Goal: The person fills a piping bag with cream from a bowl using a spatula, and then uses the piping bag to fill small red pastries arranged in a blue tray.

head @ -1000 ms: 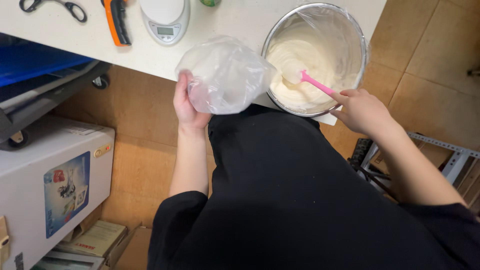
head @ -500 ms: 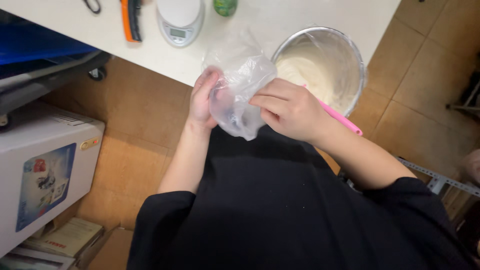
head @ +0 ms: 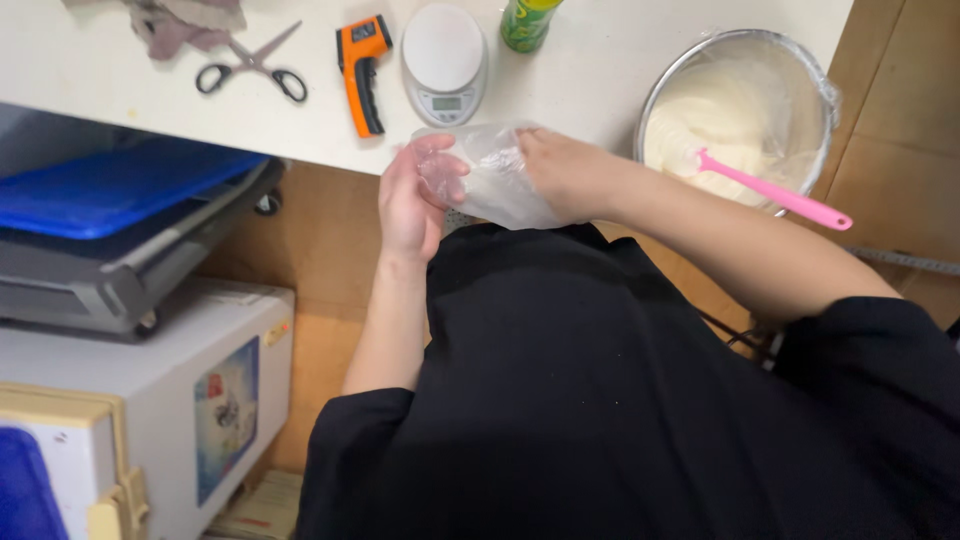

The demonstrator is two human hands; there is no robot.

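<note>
Being gripped by the left hand and right hand, the clear plastic bag is held unfilled, while batter remains in the steel bowl with the pink spatula

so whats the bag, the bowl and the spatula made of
Bag: thin clear plastic film, by its crinkles and see-through look.
Bowl: likely stainless steel, shiny grey rim.
Spatula: pink, matte, probably silicone or plastic; cannot tell which.
</note>
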